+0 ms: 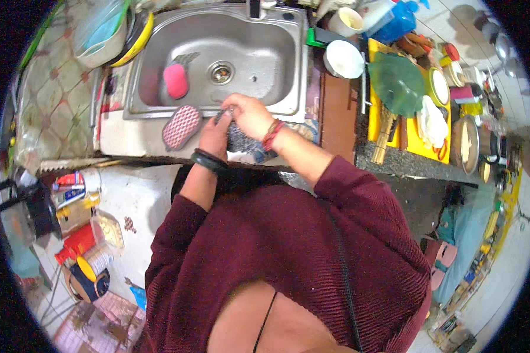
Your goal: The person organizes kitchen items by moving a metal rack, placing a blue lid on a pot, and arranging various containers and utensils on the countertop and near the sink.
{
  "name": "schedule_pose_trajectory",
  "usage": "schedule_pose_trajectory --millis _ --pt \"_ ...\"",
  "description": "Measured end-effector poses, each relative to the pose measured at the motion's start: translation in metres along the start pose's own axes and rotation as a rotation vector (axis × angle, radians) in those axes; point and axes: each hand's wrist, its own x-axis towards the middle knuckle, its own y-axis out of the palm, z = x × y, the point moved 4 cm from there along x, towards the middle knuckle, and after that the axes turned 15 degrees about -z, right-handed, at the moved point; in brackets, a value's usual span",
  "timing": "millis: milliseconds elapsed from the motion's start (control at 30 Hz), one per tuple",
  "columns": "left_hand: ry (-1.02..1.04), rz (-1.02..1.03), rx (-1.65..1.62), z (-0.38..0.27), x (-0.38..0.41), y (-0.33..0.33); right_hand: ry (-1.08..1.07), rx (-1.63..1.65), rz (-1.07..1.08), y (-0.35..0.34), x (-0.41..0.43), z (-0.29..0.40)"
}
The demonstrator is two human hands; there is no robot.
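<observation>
At the near edge of the stainless-steel sink (pixel 287 108), my left hand (pixel 214 137) and my right hand (pixel 249 117) meet. Between their fingers both grip a dark grey textured item, perhaps a cloth or scrubber; blur and the fingers hide its shape. A grey speckled cloth-like piece (pixel 242 140) shows below my right hand, and I cannot tell whether it belongs to the same item. To the left of my hands, a red-and-white patterned sponge (pixel 182 127) lies on the counter ledge. Inside the basin are a pink sponge (pixel 176 81) and a greyish-green scrap (pixel 187 58) beside it.
A white bowl (pixel 343 59) stands right of the sink. Beyond it a yellow board (pixel 375 128) bears a dark green leaf-shaped piece (pixel 397 84) and a bundle of sticks (pixel 383 139). Nested basins (pixel 101 48) stand at the left. Below is a white surface (pixel 137 194) with a plastic tub (pixel 108 229).
</observation>
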Motion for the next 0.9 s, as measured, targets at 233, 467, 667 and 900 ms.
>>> schedule_pose_trajectory --millis 233,467,667,900 --pt "0.065 0.210 -0.157 -0.011 -0.028 0.019 0.282 0.207 0.071 0.005 -0.007 -0.021" --pt "0.124 0.155 0.121 -0.018 -0.027 0.007 0.793 0.900 0.466 -0.014 -0.022 -0.011" --pt "0.133 -0.065 0.161 -0.013 -0.003 -0.016 0.111 0.501 0.261 -0.030 -0.040 0.013" --pt "0.135 0.231 0.218 0.017 -0.031 0.005 -0.288 -0.103 0.041 -0.058 -0.059 0.019"
